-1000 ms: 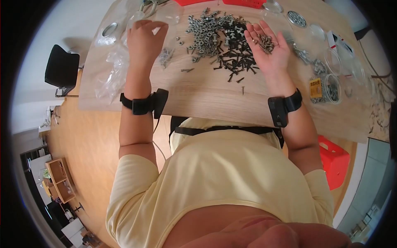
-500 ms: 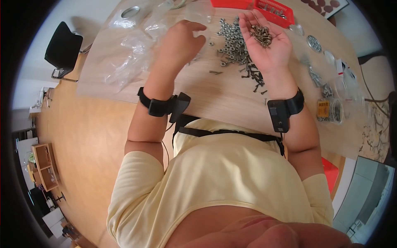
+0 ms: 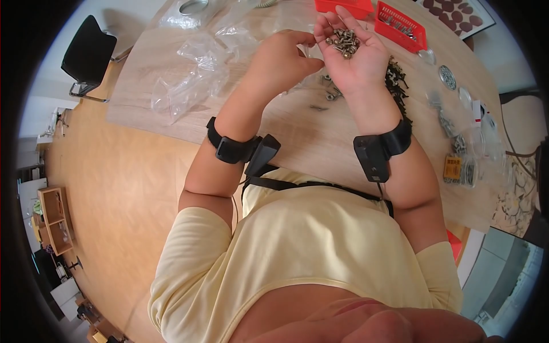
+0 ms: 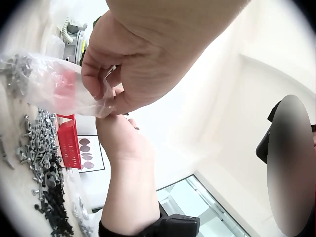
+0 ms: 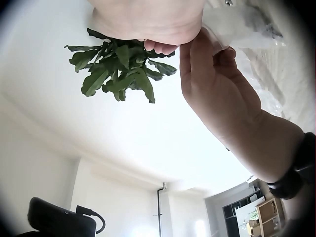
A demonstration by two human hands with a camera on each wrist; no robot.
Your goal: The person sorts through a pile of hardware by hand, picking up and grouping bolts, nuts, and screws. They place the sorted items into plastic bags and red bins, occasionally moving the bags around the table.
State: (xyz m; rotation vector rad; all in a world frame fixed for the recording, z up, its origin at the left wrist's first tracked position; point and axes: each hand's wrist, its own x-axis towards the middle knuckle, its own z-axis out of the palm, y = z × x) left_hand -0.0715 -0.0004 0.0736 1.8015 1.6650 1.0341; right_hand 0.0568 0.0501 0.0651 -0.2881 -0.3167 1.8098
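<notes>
My right hand [image 3: 363, 66] is turned palm up, its relaxed fingers cupping a small heap of brass-coloured screws [image 3: 344, 43]. Close on its left, my left hand [image 3: 280, 63] pinches the edge of a clear plastic bag [image 4: 49, 89] between thumb and fingers. Some metal hardware [image 4: 19, 74] shows in the far end of that bag. In the left wrist view the bag's mouth is right beside the right hand's fingers. From the right wrist camera, the screws are hidden behind the palm.
Silver nuts and bolts [image 4: 42, 133] and black screws [image 3: 396, 86] lie heaped on the table. Crumpled clear bags [image 3: 194, 74] and a round metal ring [image 3: 193, 7] are at left. Red baskets [image 3: 403, 28] stand at the back; a yellow-labelled container [image 3: 453, 170] is at right.
My left hand has moved right until it is beside the right hand. The right hand still carries the screws, now higher and slightly left. The head view has shifted.
</notes>
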